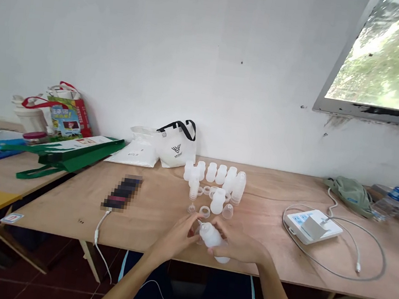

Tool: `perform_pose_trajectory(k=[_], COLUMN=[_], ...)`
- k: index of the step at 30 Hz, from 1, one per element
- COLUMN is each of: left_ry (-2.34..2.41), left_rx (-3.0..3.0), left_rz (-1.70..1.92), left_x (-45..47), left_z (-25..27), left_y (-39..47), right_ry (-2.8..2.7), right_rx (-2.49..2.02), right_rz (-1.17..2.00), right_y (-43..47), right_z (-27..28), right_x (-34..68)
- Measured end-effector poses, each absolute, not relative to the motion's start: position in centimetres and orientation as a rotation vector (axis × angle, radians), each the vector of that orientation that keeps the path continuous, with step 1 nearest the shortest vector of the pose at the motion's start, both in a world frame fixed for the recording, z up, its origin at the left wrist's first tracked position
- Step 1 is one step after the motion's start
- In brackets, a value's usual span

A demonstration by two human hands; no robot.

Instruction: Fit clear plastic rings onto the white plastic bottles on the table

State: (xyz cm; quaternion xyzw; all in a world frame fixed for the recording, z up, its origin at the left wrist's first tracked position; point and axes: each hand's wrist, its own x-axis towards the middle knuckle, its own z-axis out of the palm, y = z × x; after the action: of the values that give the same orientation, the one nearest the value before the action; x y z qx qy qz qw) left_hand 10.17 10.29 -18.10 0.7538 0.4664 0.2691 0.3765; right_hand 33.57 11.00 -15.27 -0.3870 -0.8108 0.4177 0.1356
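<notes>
The right hand (233, 244) curls its fingers round a tilted translucent bottle (212, 236) near the front edge of the table (163, 203); the left hand (183, 233) has fingers partly parted by the neck, hold indeterminable. Neck work appears in hand; next calls for a steady bottle.

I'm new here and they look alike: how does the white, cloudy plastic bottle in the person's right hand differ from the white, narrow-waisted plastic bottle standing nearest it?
The held bottle tilts, while the standing bottle is upright. The right hand grips the held bottle; the standing bottle rests untouched on the brown wooden table. Both look white and cloudy.
</notes>
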Motion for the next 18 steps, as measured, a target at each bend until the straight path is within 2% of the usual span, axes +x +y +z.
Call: perform_pose_trajectory(k=[5, 9, 13, 18], left_ry=[1.161, 1.243, 1.108, 0.981], left_rx=[1.969, 1.763, 1.499, 1.482], left_rz=[0.701, 0.95, 1.197, 1.161], left_x=[9.8, 8.0, 6.5, 7.5], left_z=[-17.7, -16.8, -14.8, -14.3], left_y=[10.6, 11.2, 11.1, 10.1], right_ry=[-2.294, -2.227, -2.18, -2.194], right_rx=[-1.087, -1.189, -1.249, -1.21], right_rz=[1.185, 1.031, 0.82, 0.632], right_y=[11.1, 11.3, 11.2, 10.4], right_z=[-15.3, -15.3, -14.9, -14.6], right_x=[33.5, 34.9, 35.1, 33.2])
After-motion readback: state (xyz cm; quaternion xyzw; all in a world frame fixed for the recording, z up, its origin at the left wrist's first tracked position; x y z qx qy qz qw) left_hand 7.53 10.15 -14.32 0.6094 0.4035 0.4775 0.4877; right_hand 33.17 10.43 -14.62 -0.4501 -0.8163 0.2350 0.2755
